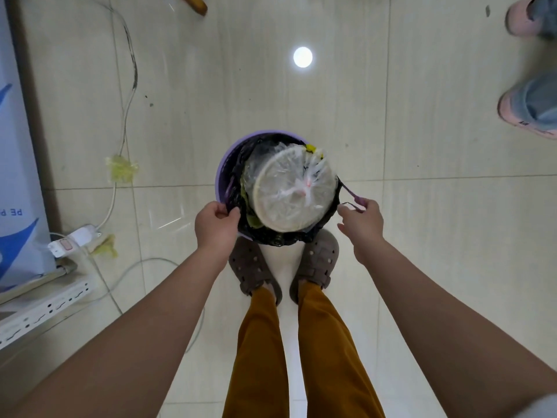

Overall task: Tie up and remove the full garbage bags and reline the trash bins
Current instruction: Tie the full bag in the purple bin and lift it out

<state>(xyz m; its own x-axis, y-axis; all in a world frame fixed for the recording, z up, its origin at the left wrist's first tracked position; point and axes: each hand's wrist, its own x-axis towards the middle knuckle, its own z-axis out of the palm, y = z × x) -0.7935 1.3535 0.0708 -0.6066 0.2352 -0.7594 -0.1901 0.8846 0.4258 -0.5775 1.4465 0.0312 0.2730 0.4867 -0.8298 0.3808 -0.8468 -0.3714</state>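
The black plastic garbage bag [272, 236] sits inside the round lilac plastic trash bin [223, 167], which stands on the pale tiled floor [391, 236] just ahead of the person's brown clogs [256, 267]. The bag is full: a clear plastic sack wrapped round a white disc-shaped lid [294, 191] bulges above the bin's rim.

The left hand [215, 226] grips the bag's edge at the near-left of the bin. The right hand [363, 223] pinches a purple drawstring [351, 193] pulled out from the near-right of the bin, fingers curled round it.

The step in hand looks like gathering the bag's mouth before tying; the bag is not yet closed or lifted. The next move probably calls for drawing both sides up and inward over the bulging sack, then knotting them.

Left of the bin, white cables [126, 95] and a white power strip [72, 239] lie on the floor; far right of it are another person's pink shoes [524, 22].
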